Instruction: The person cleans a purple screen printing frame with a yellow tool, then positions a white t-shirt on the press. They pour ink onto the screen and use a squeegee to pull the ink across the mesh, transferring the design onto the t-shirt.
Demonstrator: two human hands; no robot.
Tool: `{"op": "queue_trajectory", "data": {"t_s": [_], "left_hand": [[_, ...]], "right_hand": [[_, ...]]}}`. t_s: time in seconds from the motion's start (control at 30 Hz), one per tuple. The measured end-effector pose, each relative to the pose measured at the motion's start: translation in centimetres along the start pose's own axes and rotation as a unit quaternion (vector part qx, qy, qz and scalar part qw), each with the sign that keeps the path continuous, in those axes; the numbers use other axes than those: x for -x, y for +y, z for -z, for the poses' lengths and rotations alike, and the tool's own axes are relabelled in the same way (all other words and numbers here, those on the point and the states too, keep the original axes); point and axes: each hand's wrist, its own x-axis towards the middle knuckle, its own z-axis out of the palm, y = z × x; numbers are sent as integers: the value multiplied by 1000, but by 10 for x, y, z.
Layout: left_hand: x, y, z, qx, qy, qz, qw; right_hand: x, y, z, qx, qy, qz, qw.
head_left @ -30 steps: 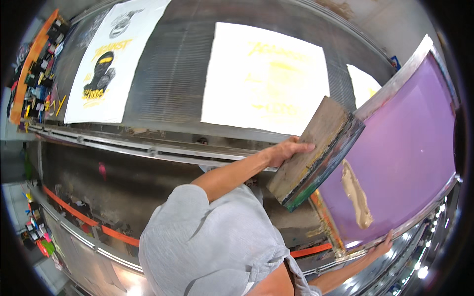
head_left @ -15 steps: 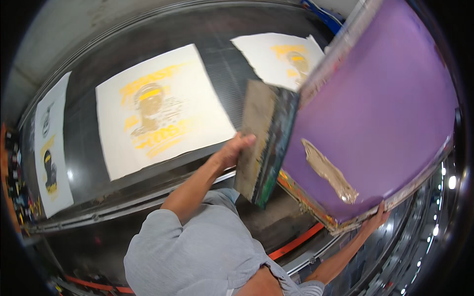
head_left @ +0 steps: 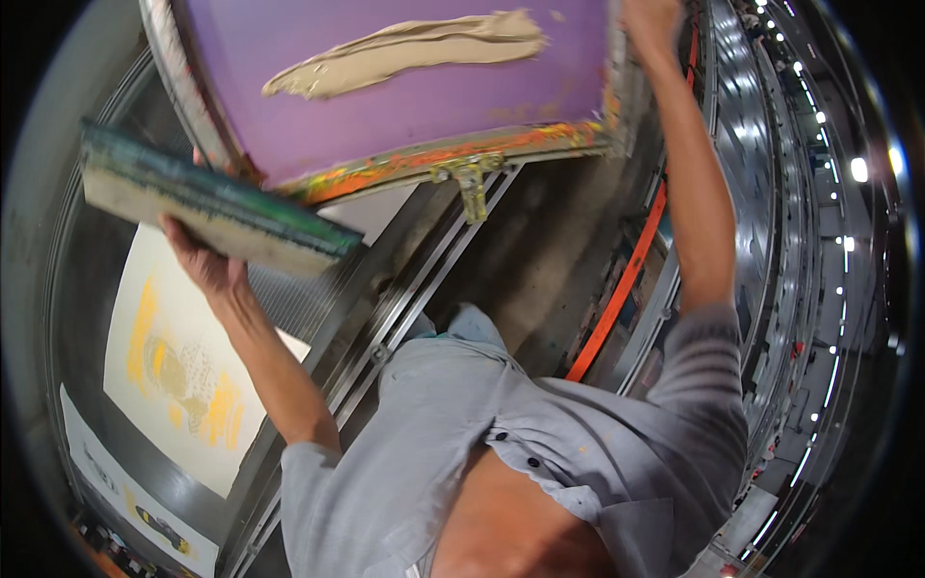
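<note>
In my left hand (head_left: 214, 270) is a wide screen-printing squeegee (head_left: 217, 210), its edge dark green and its side beige and ink-stained. The thumb lies along the beige side; a fingertip shows past the far edge. My right hand (head_left: 653, 27), at the top, closes on the right side of a screen printing frame (head_left: 207, 116), its fingers partly out of view. Across the frame's purple mesh (head_left: 424, 116) lies a thick streak of beige ink (head_left: 424, 53). Orange and yellow ink stains cover its near edge, where a metal clamp (head_left: 472, 188) hangs. The squeegee overlaps the frame's left corner in view.
A printed white sheet (head_left: 207, 385) with yellow and beige artwork lies on the dark print table (head_left: 299, 308) at the left. Another printed sheet (head_left: 125, 482) is at the lower left. Metal rails (head_left: 424, 279) and an orange bar (head_left: 617, 289) run along the aisle.
My view has turned to the right along the aisle. The frame and squeegee have swung round with me; the frame now sits at the top, the squeegee on the left. Both hands keep their hold.
</note>
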Motion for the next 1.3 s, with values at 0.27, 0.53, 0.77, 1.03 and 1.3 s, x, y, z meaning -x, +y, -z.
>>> {"op": "queue_trajectory", "data": {"t_s": [0.27,0.53,0.77,1.03,1.3], "left_hand": [[53,-67,29,-60,256,-100,959],[130,-131,49,-94,446,-123,882],[106,-160,-9,-152,483,-102,856],[97,-164,-45,-174,493,-93,847],[51,-237,-31,-114,547,-73,826]], "right_hand": [[-48,116,-216,22,-178,164,970],[42,162,-335,-29,-340,105,934],[46,227,-346,-87,-394,34,914],[46,256,-330,-105,-399,17,911],[-58,297,-306,-33,-431,-26,901]]}}
